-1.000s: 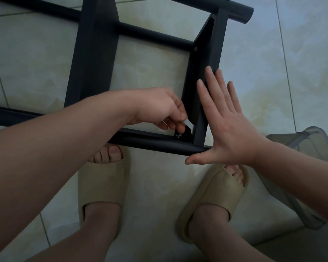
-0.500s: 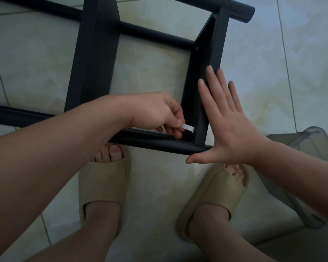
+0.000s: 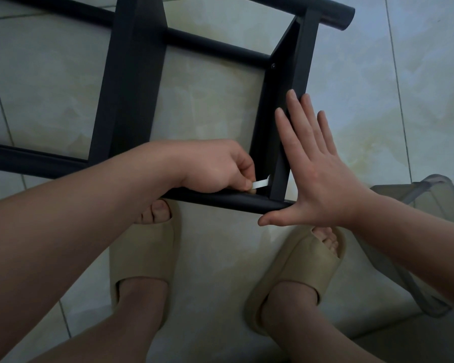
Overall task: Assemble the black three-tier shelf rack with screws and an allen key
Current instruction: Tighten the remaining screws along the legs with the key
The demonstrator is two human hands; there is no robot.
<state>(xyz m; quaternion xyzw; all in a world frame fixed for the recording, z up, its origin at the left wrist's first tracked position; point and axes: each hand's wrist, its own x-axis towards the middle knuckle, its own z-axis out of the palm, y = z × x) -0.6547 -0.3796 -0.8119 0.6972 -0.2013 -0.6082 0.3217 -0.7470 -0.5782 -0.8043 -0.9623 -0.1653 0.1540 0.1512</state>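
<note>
The black shelf rack (image 3: 131,82) lies on the tiled floor, its round tubes crossing flat upright bars. My left hand (image 3: 215,169) pinches a silver allen key (image 3: 260,183) whose tip goes into the corner where the near tube (image 3: 220,199) meets the right-hand bar (image 3: 294,82). The screw itself is hidden behind the key and bar. My right hand (image 3: 317,174) lies flat with straight fingers against the outer face of that bar, thumb under the end of the near tube.
My two feet in beige slides (image 3: 142,252) stand just below the rack. A grey translucent plastic stool or bin (image 3: 414,231) sits at the right, close to my right forearm. Pale floor tiles (image 3: 404,100) surround the rack.
My left hand has swung the allen key downward and to the right, from above the joint to level with the near tube. My right hand has stayed pressed on the bar.
</note>
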